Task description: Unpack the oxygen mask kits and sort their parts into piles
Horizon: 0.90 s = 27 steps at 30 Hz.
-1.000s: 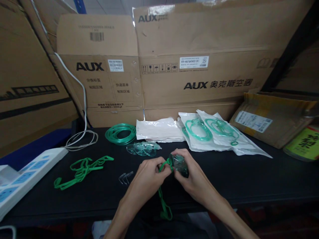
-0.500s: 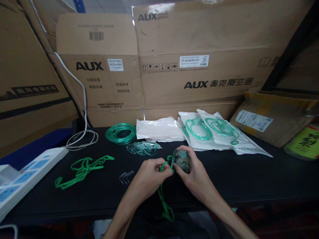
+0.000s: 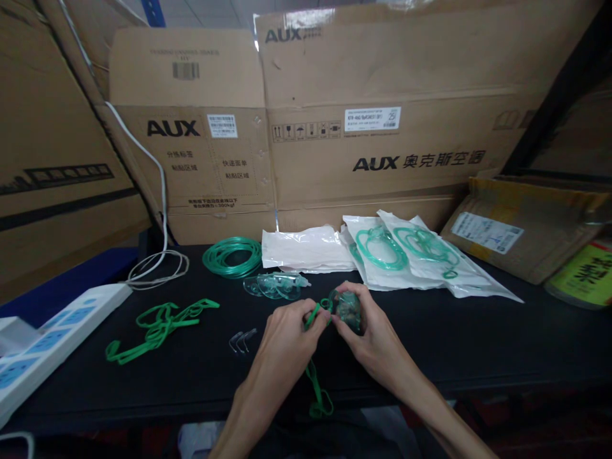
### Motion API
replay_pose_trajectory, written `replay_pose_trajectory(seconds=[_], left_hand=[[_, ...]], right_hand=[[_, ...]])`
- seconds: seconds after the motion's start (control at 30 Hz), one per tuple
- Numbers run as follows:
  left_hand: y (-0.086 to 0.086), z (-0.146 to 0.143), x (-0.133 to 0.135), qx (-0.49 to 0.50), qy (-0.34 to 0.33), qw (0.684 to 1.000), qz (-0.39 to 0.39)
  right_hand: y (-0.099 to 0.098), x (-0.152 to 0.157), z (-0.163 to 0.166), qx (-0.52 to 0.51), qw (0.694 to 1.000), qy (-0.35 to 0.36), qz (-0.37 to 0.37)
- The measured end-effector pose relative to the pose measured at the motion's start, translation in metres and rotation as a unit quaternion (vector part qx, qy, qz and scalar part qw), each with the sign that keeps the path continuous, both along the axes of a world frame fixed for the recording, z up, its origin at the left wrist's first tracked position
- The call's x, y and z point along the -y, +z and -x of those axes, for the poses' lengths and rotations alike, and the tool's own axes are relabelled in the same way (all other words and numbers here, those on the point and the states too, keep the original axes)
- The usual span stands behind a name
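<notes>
Between the thumb and fingers of my left hand [image 3: 291, 328] is pinched a green elastic strap [image 3: 315, 389], whose loose end hangs past the table's front edge. My right hand [image 3: 368, 331] grips a clear green oxygen mask [image 3: 348, 309] from its right side. A small loop of the strap curls up against the mask's left edge; whether it passes through the mask there I cannot tell. Left of my hands lie several small clear strips [image 3: 243, 341]. Behind them are more clear green masks [image 3: 277, 285], nested together. Farther left rests a tangle of green straps [image 3: 162, 325].
A coil of green tubing [image 3: 232, 258] sits at the back beside flat white bags [image 3: 308, 250]. Filled bags [image 3: 382, 248] lie to their right. A power strip [image 3: 62, 338] runs along the left. Cardboard [image 3: 382, 76] walls the back; a taped box [image 3: 521, 223] stands right.
My left hand has shifted slightly, with its fingers closer to the mask. The strap loop has become smaller, and the hanging end has risen a little. My right hand keeps its grip.
</notes>
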<state>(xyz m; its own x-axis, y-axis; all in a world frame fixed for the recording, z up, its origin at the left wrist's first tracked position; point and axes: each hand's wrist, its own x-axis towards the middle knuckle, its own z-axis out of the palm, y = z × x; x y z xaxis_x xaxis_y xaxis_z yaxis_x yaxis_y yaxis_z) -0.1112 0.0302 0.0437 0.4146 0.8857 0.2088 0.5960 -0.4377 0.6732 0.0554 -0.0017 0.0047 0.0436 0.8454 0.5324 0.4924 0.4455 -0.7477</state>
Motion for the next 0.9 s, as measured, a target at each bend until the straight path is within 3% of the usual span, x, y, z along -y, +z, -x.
replay_pose_trajectory(seconds=[0.27,0.43,0.67,0.9], left_hand=[[0.003,0.002,0.005,-0.041,0.010,0.999,-0.031],[0.007,0.002,0.010,-0.025,-0.028,0.999,0.016],[0.018,0.004,0.023,0.020,-0.067,0.990,0.124],[0.032,0.004,0.045,0.059,-0.101,0.978,0.175]], right_hand=[[0.003,0.002,0.001,0.033,0.999,0.002,-0.008],[0.003,0.001,0.000,0.007,0.999,-0.036,0.026],[0.000,-0.003,-0.007,-0.011,0.983,-0.175,0.049],[-0.006,-0.009,-0.013,0.000,0.977,-0.205,0.052]])
